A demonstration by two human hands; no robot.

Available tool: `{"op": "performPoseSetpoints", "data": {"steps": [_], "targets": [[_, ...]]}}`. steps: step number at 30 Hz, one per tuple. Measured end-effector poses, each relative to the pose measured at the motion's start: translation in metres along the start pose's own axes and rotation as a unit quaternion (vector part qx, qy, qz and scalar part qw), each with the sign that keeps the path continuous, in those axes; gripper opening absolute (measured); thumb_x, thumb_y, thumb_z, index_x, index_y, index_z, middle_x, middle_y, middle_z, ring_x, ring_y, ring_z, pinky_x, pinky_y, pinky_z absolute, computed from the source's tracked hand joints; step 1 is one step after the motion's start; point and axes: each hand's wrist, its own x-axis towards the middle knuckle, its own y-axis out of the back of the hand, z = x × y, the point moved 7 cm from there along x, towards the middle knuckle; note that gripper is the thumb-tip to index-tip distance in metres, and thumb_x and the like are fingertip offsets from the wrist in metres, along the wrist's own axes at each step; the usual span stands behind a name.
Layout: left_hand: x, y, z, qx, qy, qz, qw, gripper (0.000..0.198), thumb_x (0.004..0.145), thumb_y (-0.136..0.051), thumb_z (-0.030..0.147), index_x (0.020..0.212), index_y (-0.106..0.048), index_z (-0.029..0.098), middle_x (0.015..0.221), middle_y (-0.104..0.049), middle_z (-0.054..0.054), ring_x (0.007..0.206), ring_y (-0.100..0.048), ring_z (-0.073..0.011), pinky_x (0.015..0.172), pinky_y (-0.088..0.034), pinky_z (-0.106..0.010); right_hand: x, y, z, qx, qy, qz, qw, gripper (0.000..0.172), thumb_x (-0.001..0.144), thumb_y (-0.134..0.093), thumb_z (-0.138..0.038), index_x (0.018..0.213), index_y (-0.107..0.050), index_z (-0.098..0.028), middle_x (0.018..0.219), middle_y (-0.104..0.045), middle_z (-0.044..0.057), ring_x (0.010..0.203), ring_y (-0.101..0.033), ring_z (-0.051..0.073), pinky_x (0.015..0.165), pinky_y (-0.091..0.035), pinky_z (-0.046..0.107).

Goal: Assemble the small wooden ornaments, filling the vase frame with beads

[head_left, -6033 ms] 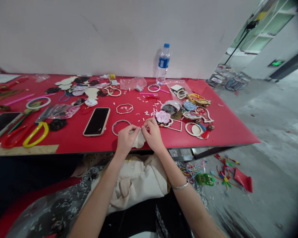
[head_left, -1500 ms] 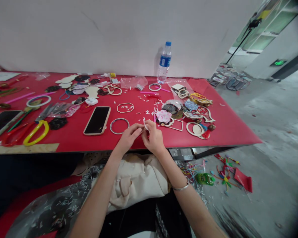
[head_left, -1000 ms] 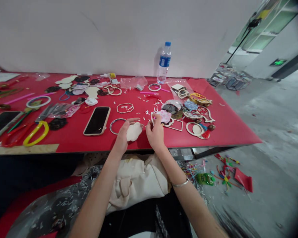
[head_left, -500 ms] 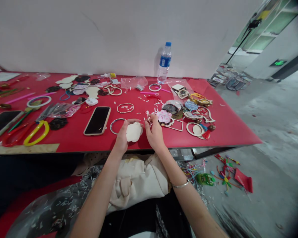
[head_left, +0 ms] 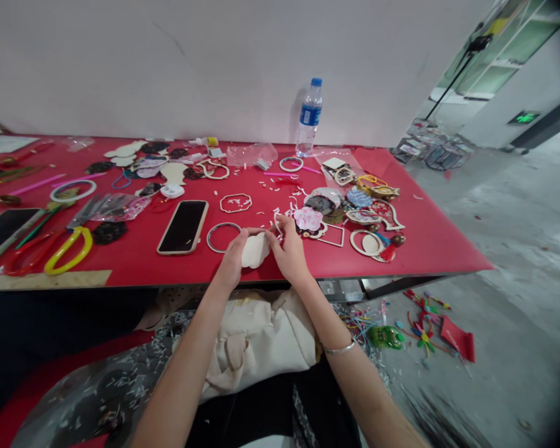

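Note:
My left hand (head_left: 230, 261) is closed on a cream flower-shaped piece (head_left: 254, 250), held just over the table's front edge. At its right edge, my right hand (head_left: 289, 250) has its fingers bent in a pinch, the thumb touching or very near the piece. A thin white strip (head_left: 279, 225) sticks up from the right fingers. Close to the left fingertips lies a round ring (head_left: 223, 238). Beyond the right hand rests a pink fabric flower (head_left: 308, 218) on a pale wooden frame.
The red table (head_left: 429, 249) carries a phone (head_left: 183, 228), yellow-handled scissors (head_left: 70, 252), a water bottle (head_left: 310, 118) against the wall, and white scraps. Wooden frames and ornaments crowd the right side. A cream bag (head_left: 261, 336) sits on my lap.
The right hand has moved left to meet the flower-shaped piece. The piece has tilted in the left hand, and less of its face shows.

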Motion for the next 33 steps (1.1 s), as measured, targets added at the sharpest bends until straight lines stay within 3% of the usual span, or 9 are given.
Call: {"op": "performPoseSetpoints", "data": {"steps": [6, 10, 15, 23, 33], "targets": [[0.000, 0.000, 0.002, -0.015, 0.002, 0.009, 1.000, 0.050, 0.083, -0.048, 0.060, 0.099, -0.066, 0.016, 0.091, -0.072, -0.007, 0.073, -0.065, -0.0174, 0.059, -0.049, -0.025, -0.002, 0.001, 0.001, 0.002, -0.004, 0.008, 1.000, 0.028, 0.090, -0.048, -0.026, 0.116, -0.042, -0.020, 0.095, -0.062, 0.005, 0.082, -0.060, 0.016, 0.076, -0.048, 0.029], [0.000, 0.001, 0.007, -0.046, -0.026, 0.015, 0.998, 0.050, 0.087, -0.044, 0.058, 0.104, -0.064, 0.016, 0.101, -0.071, -0.009, 0.085, -0.067, -0.0194, 0.067, -0.051, -0.026, 0.000, -0.004, 0.005, 0.053, -0.014, -0.015, 0.998, 0.034, 0.087, -0.053, -0.028, 0.118, -0.040, -0.021, 0.096, -0.060, 0.005, 0.084, -0.061, 0.015, 0.078, -0.049, 0.029], [-0.002, 0.001, 0.014, -0.074, -0.048, -0.006, 0.996, 0.039, 0.086, -0.049, 0.041, 0.113, -0.062, 0.016, 0.109, -0.070, -0.011, 0.098, -0.066, -0.0227, 0.076, -0.052, -0.030, 0.001, -0.009, 0.015, 0.114, -0.033, -0.035, 0.992, 0.042, 0.086, -0.056, -0.030, 0.121, -0.036, -0.021, 0.098, -0.060, 0.005, 0.086, -0.062, 0.015, 0.078, -0.051, 0.030], [0.003, 0.010, 0.009, -0.036, -0.029, 0.052, 0.998, 0.026, 0.075, -0.059, 0.030, 0.092, -0.072, 0.014, 0.091, -0.075, -0.009, 0.085, -0.068, -0.0208, 0.072, -0.051, -0.029, 0.000, -0.001, 0.020, 0.100, -0.035, 0.014, 0.994, 0.042, 0.083, -0.060, -0.027, 0.119, -0.038, -0.021, 0.090, -0.059, 0.003, 0.081, -0.059, 0.015, 0.073, -0.050, 0.030], [0.002, 0.009, 0.008, -0.037, -0.020, 0.059, 0.997, 0.025, 0.074, -0.064, 0.029, 0.092, -0.072, 0.015, 0.094, -0.075, -0.009, 0.082, -0.069, -0.0197, 0.069, -0.051, -0.027, -0.001, 0.002, 0.019, 0.101, -0.047, 0.026, 0.993, 0.040, 0.083, -0.061, -0.028, 0.117, -0.040, -0.021, 0.086, -0.055, 0.002, 0.076, -0.057, 0.014, 0.069, -0.049, 0.026]]}}
